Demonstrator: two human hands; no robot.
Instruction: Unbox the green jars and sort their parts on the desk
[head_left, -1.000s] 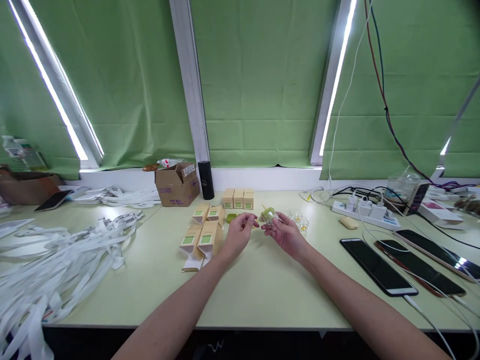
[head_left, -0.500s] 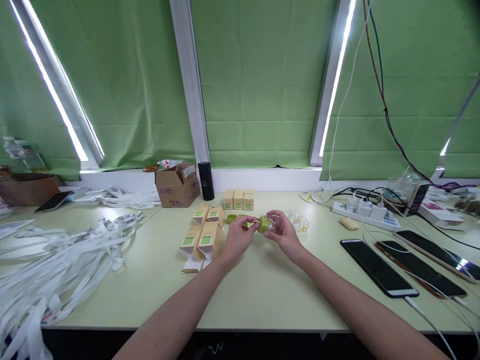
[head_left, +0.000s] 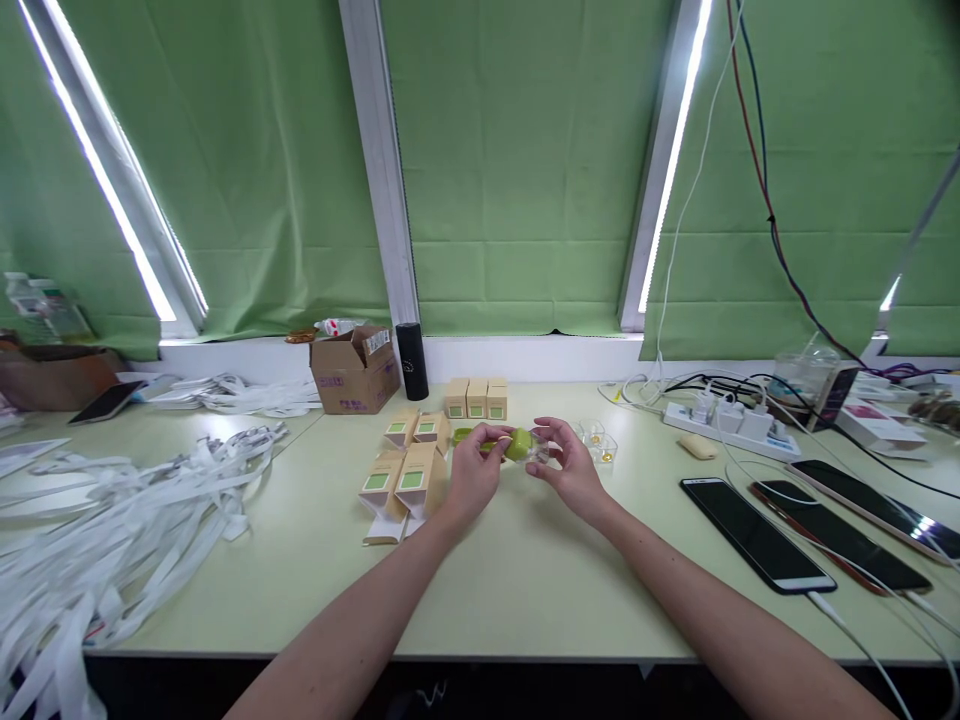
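In front of me, my right hand (head_left: 574,468) grips a small clear container (head_left: 538,447) between thumb and fingers. A green cap (head_left: 519,444) sits at its left end. My left hand (head_left: 476,472) is closed, its thumb and fingertips pinching at the cap's left side; what exactly lies between them is partly hidden. Behind the left fingers, another green piece (head_left: 461,435) shows in part. Just past my right hand stand several clear containers (head_left: 604,447) with small gold-coloured bits. Tan boxes with green labels (head_left: 421,478) lie left of my left hand, some with open flaps.
Three small tan boxes (head_left: 477,400) stand farther back, near a black cylinder (head_left: 412,362) and a cardboard carton (head_left: 354,372). White straps (head_left: 150,510) cover the left side. At right are phones (head_left: 757,535), cables and a power strip (head_left: 731,430).
My left hand has drawn back slightly to the left. The green cap and clear container have turned and shifted a little left, staying between my hands.
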